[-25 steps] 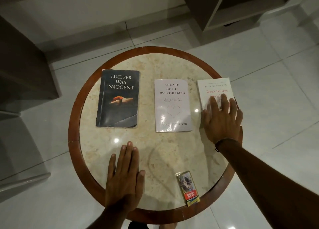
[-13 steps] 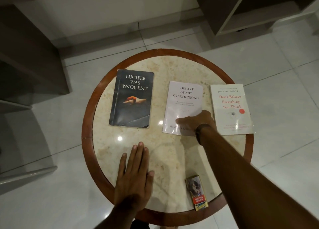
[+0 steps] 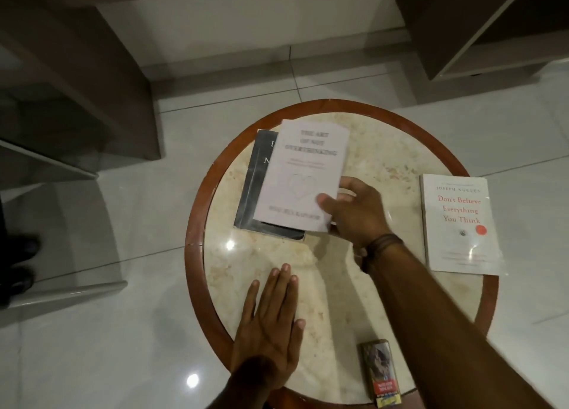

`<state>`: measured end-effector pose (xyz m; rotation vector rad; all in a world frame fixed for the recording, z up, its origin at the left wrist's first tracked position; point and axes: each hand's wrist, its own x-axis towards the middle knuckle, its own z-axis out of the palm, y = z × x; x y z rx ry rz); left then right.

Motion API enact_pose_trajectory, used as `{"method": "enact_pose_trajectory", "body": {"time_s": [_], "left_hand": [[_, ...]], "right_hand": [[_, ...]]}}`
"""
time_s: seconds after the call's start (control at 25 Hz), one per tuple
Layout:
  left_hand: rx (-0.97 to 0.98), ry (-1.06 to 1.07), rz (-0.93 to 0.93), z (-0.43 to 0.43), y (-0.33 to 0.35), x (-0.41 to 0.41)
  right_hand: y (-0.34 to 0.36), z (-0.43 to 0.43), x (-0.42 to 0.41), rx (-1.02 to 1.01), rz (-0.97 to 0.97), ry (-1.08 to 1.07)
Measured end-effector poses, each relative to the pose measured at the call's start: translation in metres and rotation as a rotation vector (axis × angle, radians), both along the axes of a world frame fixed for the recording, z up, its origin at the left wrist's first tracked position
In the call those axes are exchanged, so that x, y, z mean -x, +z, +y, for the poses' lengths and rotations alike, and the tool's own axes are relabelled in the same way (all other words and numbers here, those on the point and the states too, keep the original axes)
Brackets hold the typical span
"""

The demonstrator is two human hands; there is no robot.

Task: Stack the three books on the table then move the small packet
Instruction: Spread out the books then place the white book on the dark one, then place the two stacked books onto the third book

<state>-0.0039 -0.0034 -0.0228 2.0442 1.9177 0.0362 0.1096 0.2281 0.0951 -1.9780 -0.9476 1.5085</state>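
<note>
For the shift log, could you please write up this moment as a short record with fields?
surface: round table, marble top, wooden rim
right hand: grips white book at its lower right corner
white book: tilted, over dark book, partly covering it
third book: flat, apart, at the table's right edge
left hand: flat on the table, holding nothing
small packet: untouched, near edge
stack: not finished
</note>
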Motion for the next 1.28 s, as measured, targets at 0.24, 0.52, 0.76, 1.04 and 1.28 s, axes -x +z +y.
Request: {"method": "enact_pose_trajectory", "body": {"time_s": [0.24, 0.52, 0.76, 1.04, 1.28], "left_hand": [[0.024, 0.008, 0.002, 0.002, 0.003, 0.004], [0.020, 0.013, 0.007, -0.001, 0.005, 0.007], [-0.004, -0.001, 0.035, -0.001, 0.002, 0.009], [-0.046, -0.018, 0.025, -0.001, 0.003, 0.005], [-0.069, -0.020, 0.023, -0.002, 0.003, 0.003]], "right_hand": [[-0.046, 0.005, 0.042, 0.001, -0.302, 0.114], [-0.037, -0.003, -0.014, -0.143, -0.512, 0.019], [-0.029, -0.029, -0.173, 0.159, -0.977, -0.019], [-0.041, -0.039, -0.151, 0.129, -0.933, 0.060], [-0.041, -0.028, -0.161, 0.258, -0.645, -0.087]]}}
